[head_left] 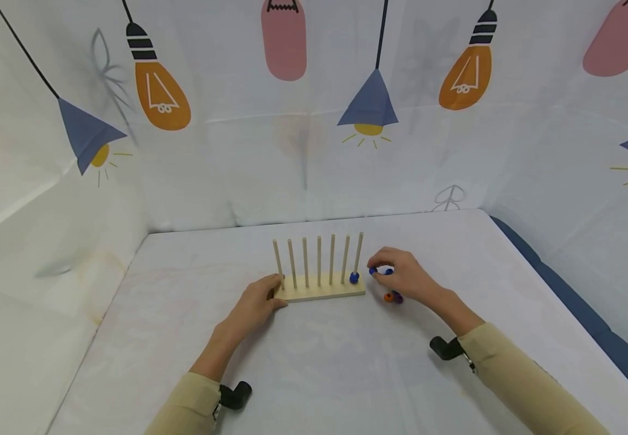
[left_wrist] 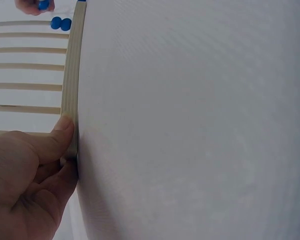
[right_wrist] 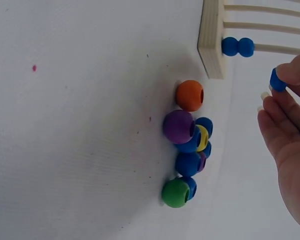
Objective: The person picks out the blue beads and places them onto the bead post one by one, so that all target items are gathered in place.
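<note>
Close to me, my left hand (head_left: 256, 302) pinches the end of the peg board (head_left: 322, 292). My right hand (head_left: 403, 275) pinches a blue bead (right_wrist: 277, 80) beside the last peg (head_left: 358, 254), near loose beads (right_wrist: 187, 145).

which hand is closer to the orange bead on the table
Right. The right hand pinches a blue bead just above the orange bead; the left hand grips the peg board's far end.

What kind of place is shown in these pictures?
Probably a staged tabletop booth: a white-covered table, backdrop sheets printed with cartoon lamps on three sides, and only a wooden peg rack with loose beads.
</note>
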